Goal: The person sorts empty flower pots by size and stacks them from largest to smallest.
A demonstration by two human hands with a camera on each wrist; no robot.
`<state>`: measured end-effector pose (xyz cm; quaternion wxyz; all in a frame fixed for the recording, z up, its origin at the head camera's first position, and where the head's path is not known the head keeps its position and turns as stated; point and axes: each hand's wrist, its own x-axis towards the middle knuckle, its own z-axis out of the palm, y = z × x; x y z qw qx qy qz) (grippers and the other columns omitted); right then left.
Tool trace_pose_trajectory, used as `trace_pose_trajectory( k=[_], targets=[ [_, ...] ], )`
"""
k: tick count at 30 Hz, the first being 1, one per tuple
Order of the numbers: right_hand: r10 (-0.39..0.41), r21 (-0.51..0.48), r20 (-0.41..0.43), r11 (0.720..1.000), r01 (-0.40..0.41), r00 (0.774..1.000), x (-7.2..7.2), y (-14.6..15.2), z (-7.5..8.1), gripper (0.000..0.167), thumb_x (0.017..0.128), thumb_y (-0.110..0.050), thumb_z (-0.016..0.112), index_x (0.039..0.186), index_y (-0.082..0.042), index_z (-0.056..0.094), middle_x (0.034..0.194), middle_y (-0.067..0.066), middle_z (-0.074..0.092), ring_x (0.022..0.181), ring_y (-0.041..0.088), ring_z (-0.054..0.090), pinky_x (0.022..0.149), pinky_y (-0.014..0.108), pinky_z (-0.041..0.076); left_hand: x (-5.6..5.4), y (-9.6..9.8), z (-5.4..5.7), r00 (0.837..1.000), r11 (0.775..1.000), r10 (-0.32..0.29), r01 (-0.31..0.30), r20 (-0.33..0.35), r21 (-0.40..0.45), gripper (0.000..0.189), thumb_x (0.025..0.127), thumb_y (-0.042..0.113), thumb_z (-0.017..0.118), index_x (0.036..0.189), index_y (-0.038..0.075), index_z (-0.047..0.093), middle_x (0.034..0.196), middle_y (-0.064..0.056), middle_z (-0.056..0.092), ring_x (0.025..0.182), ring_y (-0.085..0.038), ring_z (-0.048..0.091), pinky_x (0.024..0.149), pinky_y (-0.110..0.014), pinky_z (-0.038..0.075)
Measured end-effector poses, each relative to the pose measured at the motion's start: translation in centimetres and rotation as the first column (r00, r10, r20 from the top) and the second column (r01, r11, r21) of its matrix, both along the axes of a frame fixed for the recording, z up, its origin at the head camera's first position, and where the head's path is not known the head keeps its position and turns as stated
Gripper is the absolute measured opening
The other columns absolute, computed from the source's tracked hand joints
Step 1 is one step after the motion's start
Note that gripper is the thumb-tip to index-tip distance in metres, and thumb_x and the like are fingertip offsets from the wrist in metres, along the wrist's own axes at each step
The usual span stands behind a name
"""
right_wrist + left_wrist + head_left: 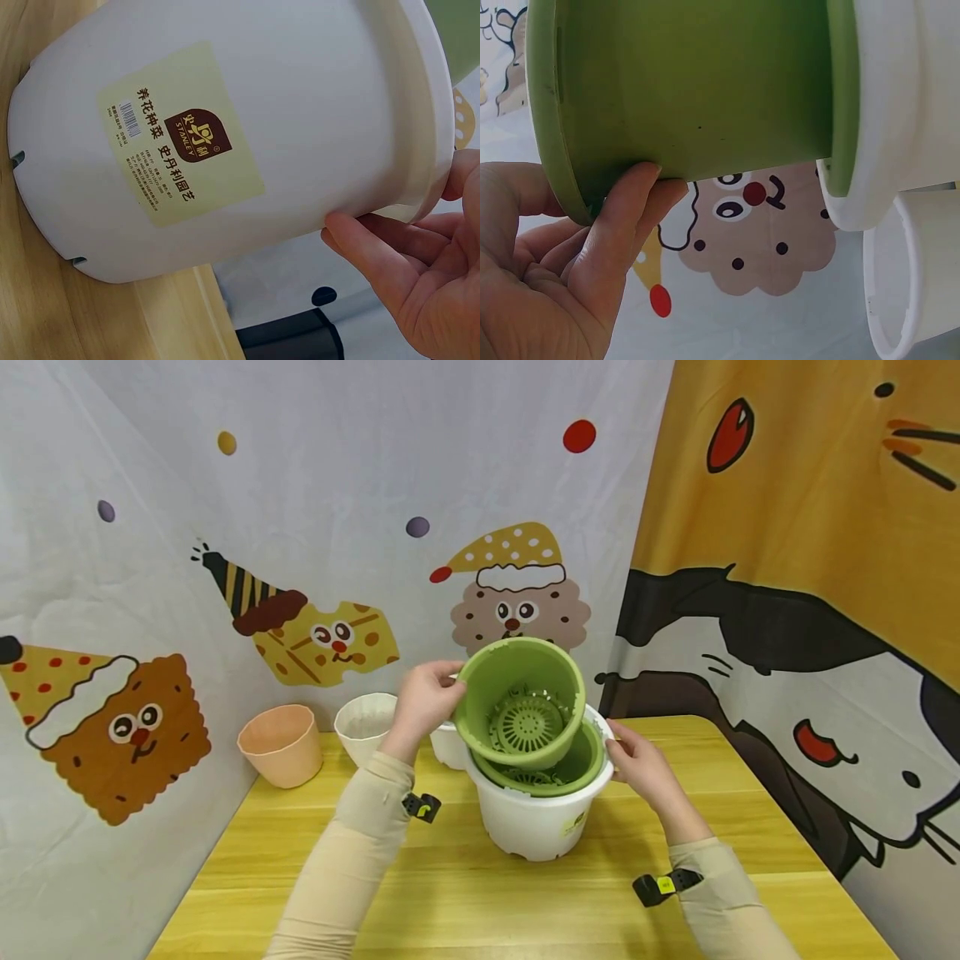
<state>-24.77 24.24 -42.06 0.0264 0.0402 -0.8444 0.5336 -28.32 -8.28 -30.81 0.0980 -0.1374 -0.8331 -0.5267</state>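
Note:
A green flowerpot with a slotted bottom tilts over a stack, its lower part inside another green flowerpot. That second pot sits within a large white flowerpot standing on the table. My left hand pinches the upper green pot's rim at its left side, thumb and fingers on either side of the wall, as the left wrist view shows. On the other side my right hand grips the white pot's rim. A pale label is on the white pot's wall in the right wrist view.
Along the back of the wooden table stand a peach flowerpot and a cream flowerpot. Another white pot is partly hidden behind the stack. Printed cloth hangs close behind the table.

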Motion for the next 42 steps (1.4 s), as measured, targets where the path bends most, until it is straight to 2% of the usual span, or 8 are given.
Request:
trace_pose_trajectory(
  k=[6, 14, 27, 30, 37, 42],
  targets=[
    [0.003, 0.006, 0.001, 1.0, -0.003, 1.0, 0.1, 0.0, 0.0, 0.057, 0.105, -0.027, 0.044, 0.154, -0.002, 0.03, 0.136, 0.03, 0.052, 0.112, 0.033, 0.059, 0.08, 0.032, 0.058, -0.1, 0.3, -0.5, 1.0, 1.0, 0.006, -0.006, 0.023, -0.011, 0.04, 0.088, 0.005, 0.058, 0.127, 0.002, 0.066, 0.097, -0.018, 0.073, 0.063, -0.021, 0.07, 0.054, -0.03, 0.058],
    [-0.005, 0.005, 0.007, 1.0, 0.005, 1.0, 0.0, 0.2, -0.1, 0.056, 0.105, -0.027, 0.044, 0.154, -0.003, 0.032, 0.136, 0.029, 0.053, 0.113, 0.034, 0.059, 0.079, 0.028, 0.057, -0.5, 0.8, -1.4, 0.999, 1.0, -0.001, 0.002, 0.052, -0.015, 0.041, 0.087, 0.004, 0.057, 0.127, 0.002, 0.066, 0.097, -0.019, 0.073, 0.061, -0.021, 0.069, 0.053, -0.031, 0.058],
    [-0.008, 0.01, 0.005, 1.0, 0.008, 1.0, 0.0, 0.2, -0.2, 0.056, 0.105, -0.027, 0.044, 0.154, -0.004, 0.032, 0.136, 0.028, 0.053, 0.113, 0.034, 0.059, 0.08, 0.029, 0.057, -0.8, 1.6, -2.4, 0.998, 0.996, 0.012, -0.007, 0.058, -0.087, 0.038, 0.084, 0.003, 0.058, 0.12, 0.007, 0.072, 0.093, -0.014, 0.074, 0.058, -0.017, 0.067, 0.049, -0.029, 0.057],
    [-0.01, 0.014, 0.004, 1.0, 0.01, 1.0, 0.0, 0.2, -0.2, 0.056, 0.105, -0.028, 0.045, 0.154, -0.004, 0.032, 0.135, 0.028, 0.054, 0.112, 0.034, 0.06, 0.08, 0.029, 0.057, -0.8, 1.7, -2.6, 0.998, 0.995, 0.025, -0.02, 0.053, -0.099, 0.038, 0.083, 0.002, 0.059, 0.118, 0.008, 0.073, 0.092, -0.013, 0.074, 0.059, -0.017, 0.067, 0.049, -0.029, 0.056],
    [-0.015, 0.021, 0.004, 1.0, 0.015, 1.0, -0.1, 0.2, -0.3, 0.056, 0.105, -0.03, 0.045, 0.154, -0.006, 0.033, 0.134, 0.027, 0.055, 0.11, 0.032, 0.061, 0.079, 0.029, 0.057, -0.9, 2.0, -3.0, 0.997, 0.994, 0.035, -0.028, 0.068, -0.106, 0.038, 0.082, 0.0, 0.06, 0.118, 0.006, 0.073, 0.1, -0.012, 0.073, 0.07, -0.017, 0.068, 0.051, -0.027, 0.056],
    [-0.015, 0.02, 0.007, 1.0, 0.015, 1.0, -0.1, 0.3, -0.3, 0.056, 0.105, -0.03, 0.045, 0.154, -0.006, 0.033, 0.136, 0.027, 0.054, 0.111, 0.033, 0.06, 0.08, 0.03, 0.058, -1.0, 2.2, -3.1, 0.996, 0.993, 0.021, -0.01, 0.092, -0.121, 0.039, 0.082, -0.001, 0.059, 0.119, 0.003, 0.071, 0.097, -0.014, 0.073, 0.061, -0.016, 0.066, 0.048, -0.028, 0.055]
  ],
)
